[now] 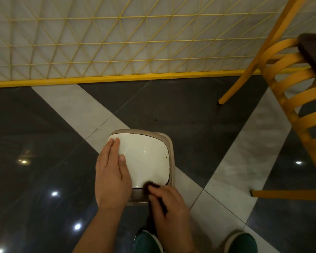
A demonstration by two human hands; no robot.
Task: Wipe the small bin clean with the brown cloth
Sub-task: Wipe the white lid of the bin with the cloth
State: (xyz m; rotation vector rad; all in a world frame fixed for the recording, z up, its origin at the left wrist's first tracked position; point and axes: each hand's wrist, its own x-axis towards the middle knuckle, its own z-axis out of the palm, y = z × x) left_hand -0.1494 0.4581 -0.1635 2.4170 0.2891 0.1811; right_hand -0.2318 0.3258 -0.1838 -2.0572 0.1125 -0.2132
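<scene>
Where green shoes [147,241] stand on the dark tiled floor [44,125], right hand [169,203] with fingers curled, pinching the brown cloth [150,185] against the near edge of the small bin's white lid [146,157]. Left hand [112,172] flat on the lid's left side, fingers straight and together. Beyond, yellow chair [290,99] and lattice fence [117,42].

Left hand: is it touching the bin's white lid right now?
Touching. The head view shows the left hand lying flat on the white lid of the small bin, fingers and thumb straight along its left edge, no gap visible.
</scene>
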